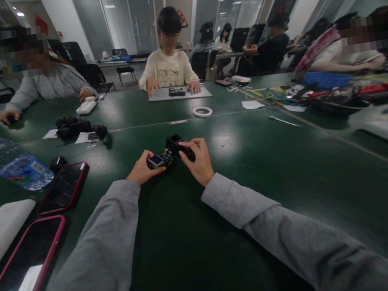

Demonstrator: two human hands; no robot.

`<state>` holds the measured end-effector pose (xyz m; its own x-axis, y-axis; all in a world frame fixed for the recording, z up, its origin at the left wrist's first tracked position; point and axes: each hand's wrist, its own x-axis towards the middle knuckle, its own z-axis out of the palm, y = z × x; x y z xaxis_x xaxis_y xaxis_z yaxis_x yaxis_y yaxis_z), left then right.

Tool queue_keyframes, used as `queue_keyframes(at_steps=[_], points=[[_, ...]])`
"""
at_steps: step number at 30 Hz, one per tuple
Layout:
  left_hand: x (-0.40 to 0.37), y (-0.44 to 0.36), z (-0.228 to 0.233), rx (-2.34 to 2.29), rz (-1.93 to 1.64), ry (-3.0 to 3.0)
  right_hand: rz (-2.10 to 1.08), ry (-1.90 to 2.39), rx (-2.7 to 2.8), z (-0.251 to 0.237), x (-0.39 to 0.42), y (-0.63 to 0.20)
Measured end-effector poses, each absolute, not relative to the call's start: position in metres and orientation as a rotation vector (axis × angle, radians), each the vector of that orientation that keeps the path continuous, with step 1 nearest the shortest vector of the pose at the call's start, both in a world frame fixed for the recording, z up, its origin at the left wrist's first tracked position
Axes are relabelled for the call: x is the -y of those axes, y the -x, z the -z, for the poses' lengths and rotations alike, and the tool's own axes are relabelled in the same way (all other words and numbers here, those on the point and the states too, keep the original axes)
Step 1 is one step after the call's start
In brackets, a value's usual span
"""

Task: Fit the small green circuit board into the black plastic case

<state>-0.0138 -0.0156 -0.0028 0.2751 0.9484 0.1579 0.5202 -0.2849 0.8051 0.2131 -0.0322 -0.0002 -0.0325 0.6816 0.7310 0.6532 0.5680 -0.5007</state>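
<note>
Both hands loaded. Left hand has thumb and fingers clamped on the left end of a circuit board with a small screen, screen up; thumb along the side toward the wearer, board sticking out right of the fingertips. Right hand pinches a black housing, thumb on the near side, fingers over the top; its open-looking end points away from the palm, to the left and toward the desk's far edge. Board's right end sits right at the housing; can't tell if they touch. Both are over the middle of the green desk, well in from its far edge.

Rest of the desk: tape ring beyond the hands toward the far edge, wrench off to the right. Bottle and two phones on the left. Co-worker at the far edge, both hands on a white panel.
</note>
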Motion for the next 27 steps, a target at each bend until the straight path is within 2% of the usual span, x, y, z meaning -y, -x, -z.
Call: queue_keyframes(at_steps=[27], points=[[0.0161, 0.0131, 0.0011, -1.29, -0.847, -1.905, 0.018, 1.13, 1.769, -0.0007, 0.0322, -0.2159]])
